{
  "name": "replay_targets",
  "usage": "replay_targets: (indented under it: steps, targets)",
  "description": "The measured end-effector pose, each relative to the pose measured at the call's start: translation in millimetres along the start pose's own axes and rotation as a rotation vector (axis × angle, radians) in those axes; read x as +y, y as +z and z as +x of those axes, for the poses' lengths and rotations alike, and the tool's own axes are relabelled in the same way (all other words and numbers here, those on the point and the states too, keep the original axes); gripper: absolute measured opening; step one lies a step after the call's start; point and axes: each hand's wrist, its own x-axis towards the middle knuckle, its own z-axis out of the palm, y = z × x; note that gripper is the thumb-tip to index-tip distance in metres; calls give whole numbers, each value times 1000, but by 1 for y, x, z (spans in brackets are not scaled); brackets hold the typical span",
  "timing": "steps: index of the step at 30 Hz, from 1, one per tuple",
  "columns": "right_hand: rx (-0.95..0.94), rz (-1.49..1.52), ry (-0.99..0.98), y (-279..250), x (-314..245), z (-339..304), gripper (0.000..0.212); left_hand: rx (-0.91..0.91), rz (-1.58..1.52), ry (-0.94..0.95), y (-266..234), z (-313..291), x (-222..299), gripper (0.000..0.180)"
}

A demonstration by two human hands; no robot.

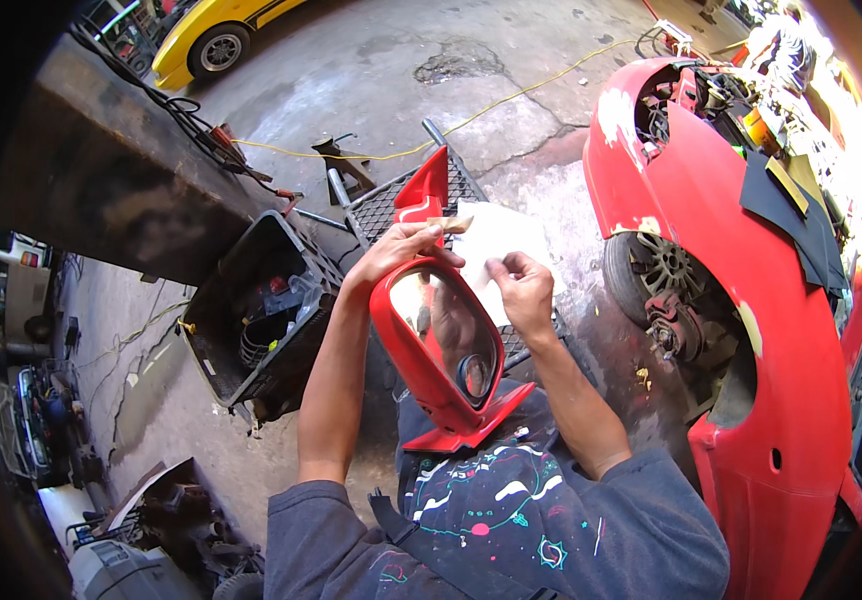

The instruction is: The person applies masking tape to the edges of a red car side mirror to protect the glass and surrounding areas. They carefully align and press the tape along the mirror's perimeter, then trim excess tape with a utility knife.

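Note:
A red car side mirror [413,370] stands tilted on my lap, its glass [448,318] facing me. My left hand [403,250] is closed over the top edge of its housing. A small tan strip [459,223] sits at that hand's fingertips; whether they pinch it I cannot tell. To the right of the mirror, apart from it, my right hand [526,292] is closed with thumb and fingers together. What it holds, if anything, is hidden. Beyond my hands, a second red mirror piece [428,188] and a white sheet [511,235] lie on a mesh stand.
The black mesh stand [387,205] is in front of me. A black crate [241,370] with loose items stands left, beside a thick metal post [121,170]. A red car body [791,400] fills the right. A yellow cable [501,101] crosses the floor toward a yellow car [187,40].

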Motion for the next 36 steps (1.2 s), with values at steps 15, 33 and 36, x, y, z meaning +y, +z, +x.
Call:
replay_targets:
  steps: [15, 33, 36]
  targets:
    - [-481, 234, -120, -42, 30, 20, 40, -11, -84, 28, -9, 0, -9, 33]
    - [-594, 501, 296, -63, 71, 25, 26, -54, -13, 49, -11, 15, -11, 31]
    - [-590, 479, 249, -61, 73, 25, 19, -25, -25, 16, -11, 14, -11, 31]
